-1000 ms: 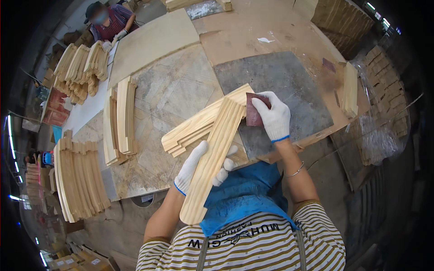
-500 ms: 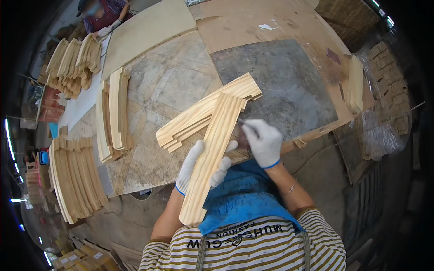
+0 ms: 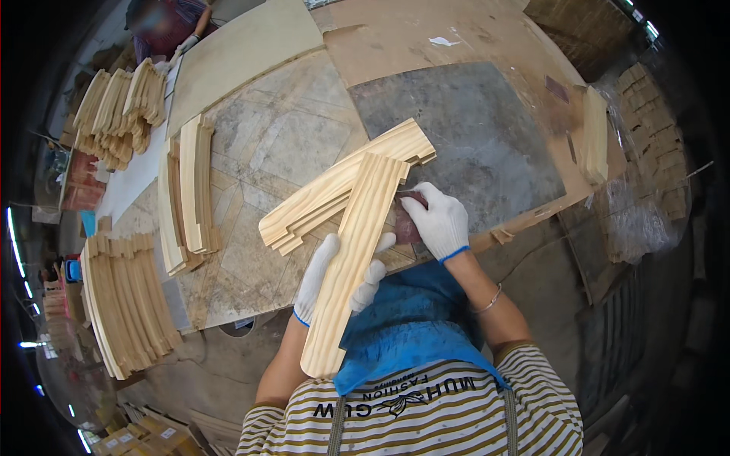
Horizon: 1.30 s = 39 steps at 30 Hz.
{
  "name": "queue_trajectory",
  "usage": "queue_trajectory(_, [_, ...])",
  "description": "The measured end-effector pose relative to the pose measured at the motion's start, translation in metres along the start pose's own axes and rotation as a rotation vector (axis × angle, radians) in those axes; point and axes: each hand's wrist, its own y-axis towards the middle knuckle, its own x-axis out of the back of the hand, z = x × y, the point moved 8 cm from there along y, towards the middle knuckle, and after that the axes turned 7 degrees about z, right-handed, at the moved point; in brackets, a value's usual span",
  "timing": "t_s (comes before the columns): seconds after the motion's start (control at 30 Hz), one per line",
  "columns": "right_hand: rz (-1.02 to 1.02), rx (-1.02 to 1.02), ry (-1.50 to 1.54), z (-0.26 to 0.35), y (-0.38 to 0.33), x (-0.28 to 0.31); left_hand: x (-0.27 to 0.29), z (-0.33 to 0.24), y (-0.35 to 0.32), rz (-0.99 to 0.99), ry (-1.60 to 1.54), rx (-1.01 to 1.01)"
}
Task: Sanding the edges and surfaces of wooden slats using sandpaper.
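Note:
My left hand point(image 3: 310, 283), in a white knit glove with blue trim, is closed around a pale, notched wooden board point(image 3: 351, 266) from beneath. The board slants from the table's near edge up toward its middle. Beside the board's right edge, my gloved right hand point(image 3: 442, 222) pinches a dark reddish piece of sandpaper point(image 3: 407, 226), its fingertips close to the notched upper end. Behind the held board, a second shaped wooden board point(image 3: 296, 213) lies diagonally on the worktable, partly covered by it.
Two curved wooden pieces point(image 3: 196, 182) lie at the table's left. Stacks of similar pieces point(image 3: 125, 304) stand farther left and at the far left. A co-worker point(image 3: 163, 30) is at the far left corner. Another wooden piece point(image 3: 595, 137) and wrapped cardboard point(image 3: 646, 159) are at the right.
My right hand has shifted slightly left, nearer the board's edge, and more of the sandpaper shows below its fingers. My left hand keeps its hold on the board. The co-worker's hands have moved.

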Motion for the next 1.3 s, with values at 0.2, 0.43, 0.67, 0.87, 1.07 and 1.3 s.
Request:
queue_trajectory(0.2, [0.041,0.009,0.173,0.014,0.014,0.019,0.002,-0.003,0.001,-0.129,0.083,-0.039])
queue_trajectory(0.43, [-0.132,-0.009,0.132,0.0,0.003,0.038,0.005,-0.005,0.0,-0.155,0.091,-0.041])
queue_trajectory(0.67, [0.013,-0.017,0.052,0.013,0.009,0.011,0.004,-0.004,-0.002,-0.162,0.119,-0.045])
queue_trajectory(0.87, [-0.156,-0.017,0.351,0.018,-0.003,0.04,0.003,-0.006,-0.004,-0.172,0.176,-0.073])
queue_trajectory(1.07, [0.011,-0.005,0.038,0.012,0.005,0.009,0.003,-0.006,-0.002,-0.2,0.168,-0.072])
queue_trajectory(1.3, [-0.216,-0.001,0.383,0.02,0.025,0.052,0.01,-0.01,-0.008,-0.192,0.222,-0.084])
